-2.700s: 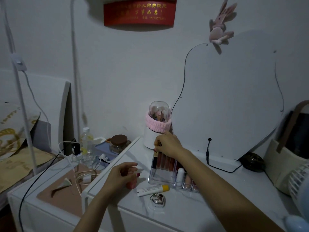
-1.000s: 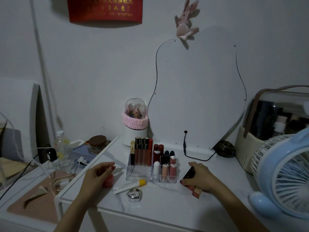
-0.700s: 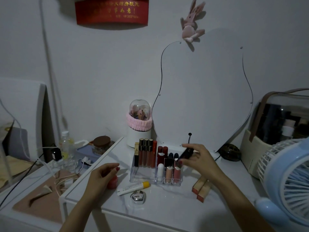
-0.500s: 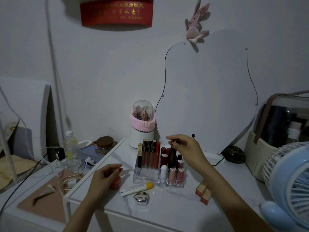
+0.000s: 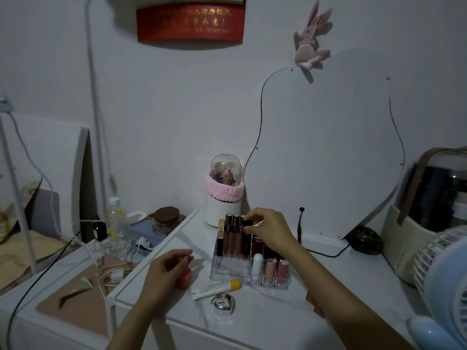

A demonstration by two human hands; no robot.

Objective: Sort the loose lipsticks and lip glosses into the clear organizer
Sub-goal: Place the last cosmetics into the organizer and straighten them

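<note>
The clear organizer stands mid-table with several lip glosses upright in its back row and short lipsticks in front. My right hand hovers over the back row, fingers pinched on a dark lipstick tube at the top of a slot. My left hand rests on the table left of the organizer, curled around a small pink round item. A white tube with a yellow cap lies in front of the organizer. Two reddish lipsticks lie partly hidden under my right forearm.
A silver heart-shaped case lies at the table's front. Behind stand a white brush holder with a pink band and a curved mirror. A blue fan and a basket fill the right side. Cables and a bottle clutter the lower left surface.
My right hand picked a dark lipstick off the table at the right, carried it left over the organizer and now holds it at the back row. The left hand stayed put.
</note>
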